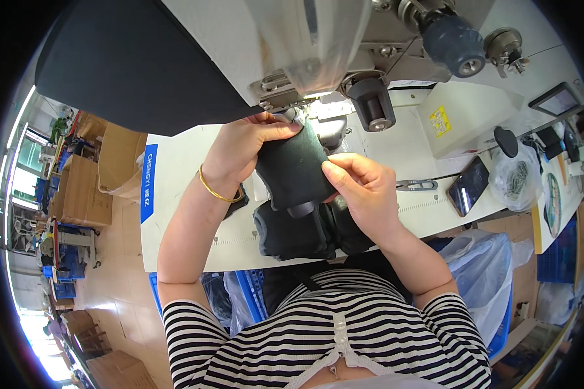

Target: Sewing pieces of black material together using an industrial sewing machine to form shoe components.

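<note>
Cloth (295, 165): I see a dark piece held up between two hands, just below the needle area of the machine (240, 39); its top edge is right at the metal parts there, and I can't tell from here whether they grip it.
Left hand (237, 146): closed in a pinch on the cloth's upper left corner, thumb on top, the other fingers mostly hidden behind; a gold bracelet (214, 188) circles the wrist.
Right hand (368, 194): pinching the cloth's right edge between thumb and forefinger, the remaining fingers curled in.
Pile (295, 230): more dark pieces at the near edge of the table (182, 214), just below the cloth in my view; I can't tell if the two touch.
Table right: I make out snips (416, 185) near the right hand, then a phone (468, 186) lying at a slant, then a clear bag (516, 178) with something stringy inside.
Machine right: a yellow sticker (440, 121) on a pale housing, and farther out a small screen (557, 102).
Below the table: a blue basket (250, 295) by the person's left side; by the right, a whitish plastic liner (477, 259) in another blue container.
Floor left: cardboard boxes (81, 188) stand well apart from the work.
</note>
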`<state>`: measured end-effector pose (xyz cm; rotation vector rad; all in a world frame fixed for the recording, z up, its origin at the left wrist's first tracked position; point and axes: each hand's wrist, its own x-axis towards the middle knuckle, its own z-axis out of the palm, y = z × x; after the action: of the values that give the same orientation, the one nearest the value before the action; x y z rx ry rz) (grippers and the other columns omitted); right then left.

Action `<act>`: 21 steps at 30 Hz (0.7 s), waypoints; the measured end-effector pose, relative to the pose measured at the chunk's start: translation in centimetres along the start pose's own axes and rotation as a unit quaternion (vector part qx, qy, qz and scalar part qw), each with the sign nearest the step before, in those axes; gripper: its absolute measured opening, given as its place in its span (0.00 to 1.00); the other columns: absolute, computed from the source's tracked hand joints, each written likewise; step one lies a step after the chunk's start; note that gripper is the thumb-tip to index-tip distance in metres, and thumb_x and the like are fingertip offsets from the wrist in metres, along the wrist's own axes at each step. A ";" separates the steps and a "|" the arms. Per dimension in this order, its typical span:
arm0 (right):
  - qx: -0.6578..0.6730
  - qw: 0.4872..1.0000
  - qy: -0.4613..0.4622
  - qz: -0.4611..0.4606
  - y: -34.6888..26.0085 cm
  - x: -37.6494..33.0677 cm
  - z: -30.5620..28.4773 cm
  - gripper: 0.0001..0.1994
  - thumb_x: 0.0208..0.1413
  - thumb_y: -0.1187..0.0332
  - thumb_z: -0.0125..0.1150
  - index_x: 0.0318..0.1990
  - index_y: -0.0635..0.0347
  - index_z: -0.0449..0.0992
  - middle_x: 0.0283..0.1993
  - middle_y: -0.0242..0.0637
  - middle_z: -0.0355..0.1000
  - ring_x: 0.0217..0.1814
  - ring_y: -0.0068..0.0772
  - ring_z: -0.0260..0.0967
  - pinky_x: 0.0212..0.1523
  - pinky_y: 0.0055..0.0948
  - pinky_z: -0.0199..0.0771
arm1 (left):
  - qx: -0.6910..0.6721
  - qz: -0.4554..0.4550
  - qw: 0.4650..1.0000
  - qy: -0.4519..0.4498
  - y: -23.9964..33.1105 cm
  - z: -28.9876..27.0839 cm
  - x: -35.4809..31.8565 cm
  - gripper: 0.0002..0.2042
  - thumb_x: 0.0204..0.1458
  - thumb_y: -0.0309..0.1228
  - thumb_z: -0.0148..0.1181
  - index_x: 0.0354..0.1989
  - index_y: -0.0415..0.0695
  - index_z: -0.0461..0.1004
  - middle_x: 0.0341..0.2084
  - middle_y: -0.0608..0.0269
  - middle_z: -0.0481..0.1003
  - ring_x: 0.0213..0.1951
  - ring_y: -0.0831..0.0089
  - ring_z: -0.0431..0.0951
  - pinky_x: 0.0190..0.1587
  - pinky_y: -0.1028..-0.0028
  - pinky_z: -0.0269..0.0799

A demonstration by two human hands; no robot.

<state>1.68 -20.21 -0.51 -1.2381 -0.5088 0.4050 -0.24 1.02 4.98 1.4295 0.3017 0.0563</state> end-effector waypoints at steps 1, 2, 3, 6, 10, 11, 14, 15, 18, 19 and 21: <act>0.003 1.000 -0.001 -0.001 0.0 0.0 0.0 0.10 0.63 0.71 0.60 0.43 0.71 0.78 0.33 0.35 0.77 0.32 0.19 0.74 0.32 0.22 0.78 | 0.000 0.000 1.000 0.000 0.1 0.0 0.0 0.07 0.48 0.18 0.67 0.36 0.34 0.77 0.31 0.56 0.80 0.35 0.71 0.81 0.43 0.74 0.76; 0.003 1.000 0.000 -0.001 0.0 0.0 -0.1 0.10 0.63 0.71 0.60 0.43 0.71 0.78 0.33 0.35 0.77 0.32 0.19 0.74 0.32 0.22 0.78 | 0.002 -0.007 1.000 0.004 0.2 0.0 0.1 0.08 0.48 0.17 0.67 0.36 0.34 0.77 0.31 0.56 0.80 0.35 0.71 0.80 0.44 0.74 0.75; -0.005 1.000 -0.003 -0.002 -0.1 0.0 -0.1 0.10 0.63 0.71 0.60 0.43 0.71 0.78 0.33 0.35 0.77 0.33 0.19 0.74 0.32 0.22 0.79 | 0.004 -0.015 1.000 0.010 0.1 -0.1 0.0 0.08 0.48 0.17 0.67 0.37 0.34 0.77 0.31 0.56 0.80 0.36 0.71 0.80 0.45 0.74 0.75; -0.013 1.000 -0.004 -0.009 0.1 -0.1 -0.1 0.10 0.63 0.70 0.59 0.43 0.70 0.79 0.32 0.33 0.77 0.32 0.17 0.73 0.33 0.21 0.79 | 0.003 -0.015 1.000 0.014 -0.4 -0.2 0.2 0.08 0.49 0.16 0.65 0.38 0.34 0.77 0.32 0.57 0.80 0.37 0.71 0.80 0.46 0.74 0.75; -0.019 1.000 0.005 -0.013 -0.1 0.4 0.2 0.11 0.64 0.68 0.58 0.43 0.69 0.79 0.31 0.32 0.77 0.32 0.16 0.73 0.33 0.21 0.79 | -0.006 0.006 1.000 -0.001 -0.3 -0.2 0.5 0.07 0.50 0.17 0.64 0.38 0.34 0.77 0.33 0.57 0.80 0.37 0.71 0.80 0.46 0.74 0.74; -0.019 1.000 0.005 -0.011 -0.1 0.5 0.2 0.11 0.64 0.68 0.58 0.43 0.69 0.79 0.31 0.32 0.77 0.32 0.16 0.73 0.33 0.21 0.79 | -0.012 0.028 1.000 -0.002 -0.2 0.1 0.5 0.07 0.50 0.17 0.64 0.38 0.34 0.77 0.33 0.57 0.80 0.37 0.71 0.80 0.47 0.74 0.74; -0.013 1.000 0.003 -0.014 0.0 0.6 0.1 0.11 0.64 0.68 0.57 0.43 0.70 0.78 0.31 0.33 0.77 0.32 0.16 0.73 0.33 0.21 0.79 | 0.001 0.034 0.999 -0.002 0.0 0.1 0.5 0.07 0.51 0.19 0.64 0.39 0.34 0.77 0.34 0.57 0.80 0.38 0.71 0.80 0.47 0.73 0.74; -0.017 1.000 -0.004 -0.015 0.1 0.4 0.0 0.11 0.64 0.69 0.57 0.44 0.70 0.78 0.31 0.33 0.77 0.32 0.17 0.74 0.34 0.21 0.79 | 0.021 0.017 1.000 -0.002 0.0 -0.2 0.5 0.08 0.51 0.20 0.64 0.40 0.34 0.77 0.35 0.57 0.80 0.39 0.72 0.80 0.47 0.73 0.74; -0.016 1.000 -0.009 -0.012 0.1 -0.3 0.1 0.11 0.64 0.69 0.57 0.44 0.70 0.78 0.31 0.34 0.78 0.32 0.19 0.75 0.34 0.21 0.79 | 0.051 -0.005 0.998 -0.031 -0.5 -1.1 0.8 0.10 0.52 0.21 0.64 0.42 0.33 0.77 0.37 0.58 0.81 0.40 0.73 0.79 0.48 0.75 0.72; -0.011 1.000 -0.007 -0.008 0.1 -0.5 0.1 0.11 0.64 0.69 0.57 0.44 0.70 0.78 0.31 0.35 0.78 0.32 0.20 0.76 0.34 0.21 0.79 | 0.051 -0.006 0.998 -0.030 -0.5 -1.3 0.9 0.10 0.52 0.21 0.64 0.42 0.33 0.77 0.37 0.58 0.81 0.40 0.73 0.79 0.48 0.75 0.72; -0.009 1.000 -0.016 0.011 0.0 -0.8 -0.1 0.10 0.64 0.70 0.56 0.43 0.70 0.78 0.31 0.35 0.78 0.32 0.21 0.77 0.34 0.21 0.79 | 0.083 0.012 0.996 -0.031 -0.5 -1.4 1.0 0.10 0.52 0.21 0.64 0.43 0.34 0.78 0.37 0.59 0.81 0.40 0.75 0.79 0.50 0.77 0.70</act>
<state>1.10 -20.69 -0.60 -1.2573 -0.5284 0.4404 0.35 2.49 4.15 1.5967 0.2415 0.0070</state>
